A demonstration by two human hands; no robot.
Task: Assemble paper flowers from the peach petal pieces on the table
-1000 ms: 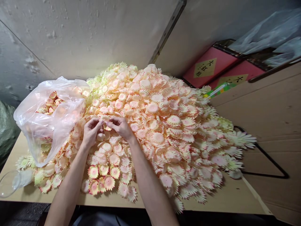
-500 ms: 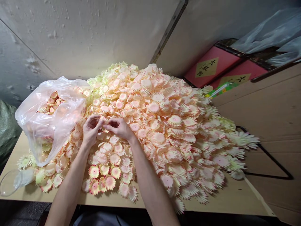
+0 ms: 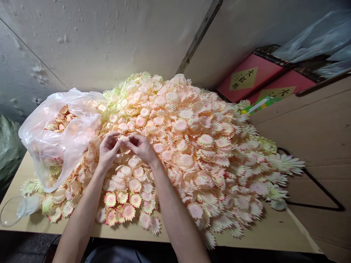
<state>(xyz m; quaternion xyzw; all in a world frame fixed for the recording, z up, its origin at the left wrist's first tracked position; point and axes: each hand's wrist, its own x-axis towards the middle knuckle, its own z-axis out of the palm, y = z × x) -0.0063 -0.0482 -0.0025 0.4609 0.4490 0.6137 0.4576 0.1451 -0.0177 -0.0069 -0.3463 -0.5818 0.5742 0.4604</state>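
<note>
Between my two hands a pale artificial flower layer with a notched edge is pinched at its sides. The fingers of my left hand are closed on its left edge. On the opposite side, my right hand grips it between thumb and index finger. Both hands hover over a large heap of artificial flower layers, cream with pink centres and tips. Several yellower ones with red edges lie between my forearms near the table's front edge.
At the left, a translucent plastic bag holds more flower pieces, with a clear plastic cup lying on the table below it. Red boxes stand at the back right. Cardboard borders the right side; a wall rises behind.
My fingers have shifted slightly around the flower layer, which now shows more of its face. My right hand has risen a little. The heap looks the same.
</note>
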